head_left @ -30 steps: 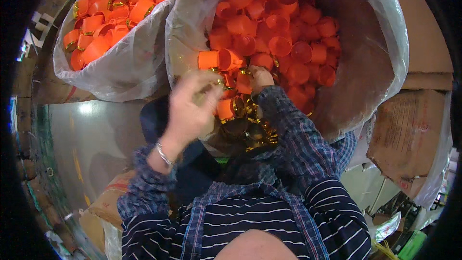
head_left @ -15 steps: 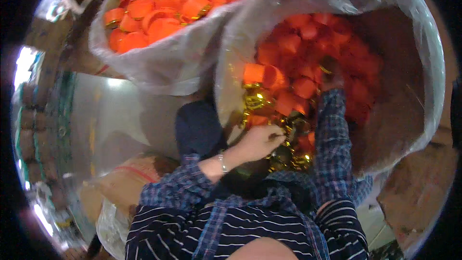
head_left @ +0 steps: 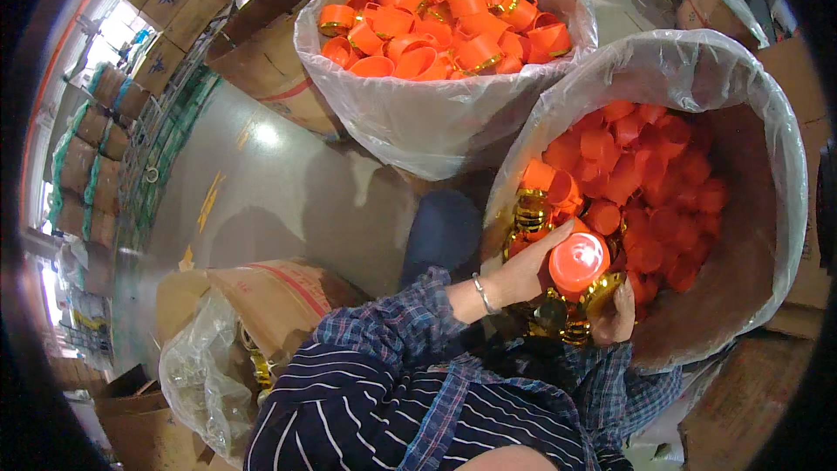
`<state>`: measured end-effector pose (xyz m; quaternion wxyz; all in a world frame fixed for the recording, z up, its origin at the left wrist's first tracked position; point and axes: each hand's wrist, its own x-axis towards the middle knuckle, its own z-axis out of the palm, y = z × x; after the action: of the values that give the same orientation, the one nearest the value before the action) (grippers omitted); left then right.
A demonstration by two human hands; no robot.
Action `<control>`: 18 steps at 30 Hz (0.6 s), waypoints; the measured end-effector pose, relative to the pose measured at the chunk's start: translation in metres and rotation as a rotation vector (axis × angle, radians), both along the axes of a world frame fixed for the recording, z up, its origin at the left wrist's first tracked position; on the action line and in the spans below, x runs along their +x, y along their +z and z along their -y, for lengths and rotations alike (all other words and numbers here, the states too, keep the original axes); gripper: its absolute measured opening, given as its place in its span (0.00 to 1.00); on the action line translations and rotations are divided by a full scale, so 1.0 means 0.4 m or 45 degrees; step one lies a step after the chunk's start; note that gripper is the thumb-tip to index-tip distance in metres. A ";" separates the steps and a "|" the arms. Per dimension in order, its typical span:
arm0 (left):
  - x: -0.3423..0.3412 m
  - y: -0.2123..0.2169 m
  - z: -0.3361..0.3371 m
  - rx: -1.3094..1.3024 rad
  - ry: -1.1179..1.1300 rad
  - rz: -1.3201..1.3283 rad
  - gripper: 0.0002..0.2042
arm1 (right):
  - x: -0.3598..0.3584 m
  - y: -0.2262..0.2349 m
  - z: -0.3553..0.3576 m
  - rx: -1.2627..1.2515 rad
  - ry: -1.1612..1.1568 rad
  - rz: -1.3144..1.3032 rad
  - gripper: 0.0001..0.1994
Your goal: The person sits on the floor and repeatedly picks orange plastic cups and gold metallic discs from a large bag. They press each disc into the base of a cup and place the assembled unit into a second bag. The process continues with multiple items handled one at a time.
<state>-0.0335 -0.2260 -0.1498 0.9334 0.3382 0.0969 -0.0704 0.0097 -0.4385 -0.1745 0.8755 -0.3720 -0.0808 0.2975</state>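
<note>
My left hand (head_left: pixel 523 269) grips an orange plastic cap (head_left: pixel 577 262) from its left side, held over a heap of shiny gold rings (head_left: pixel 558 314) at the near edge of a plastic-lined box (head_left: pixel 767 131) full of orange caps (head_left: pixel 649 179). My right hand (head_left: pixel 617 312) sits just below the cap, fingers curled on a gold ring (head_left: pixel 602 290) under it. Both plaid sleeves come in from the bottom of the view.
A second plastic-lined bag (head_left: pixel 436 122) heaped with orange caps with gold trim (head_left: pixel 440 17) stands further back. An open cardboard carton with a clear bag (head_left: pixel 209 366) lies at lower left. Cardboard boxes (head_left: pixel 161 0) line the far left, with grey floor (head_left: pixel 288 192) between.
The view has swung left and down. My right hand has come back from reaching into the caps to under the cap that my left hand now holds.
</note>
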 end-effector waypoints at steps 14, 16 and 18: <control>-0.085 0.031 0.123 0.597 0.528 -0.170 0.19 | -0.081 0.054 -0.090 -0.929 -0.634 0.476 0.15; -0.092 0.037 0.133 0.712 0.457 -0.171 0.20 | -0.084 0.056 -0.109 -0.940 -0.674 0.570 0.13; -0.091 0.041 0.136 0.623 0.469 -0.121 0.21 | -0.090 0.056 -0.128 -0.822 -0.671 0.613 0.13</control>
<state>-0.0700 -0.2803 -0.1335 0.8156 0.5261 0.2141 0.1097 -0.0263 -0.3874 -0.1523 0.7173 -0.6910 -0.0876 -0.0191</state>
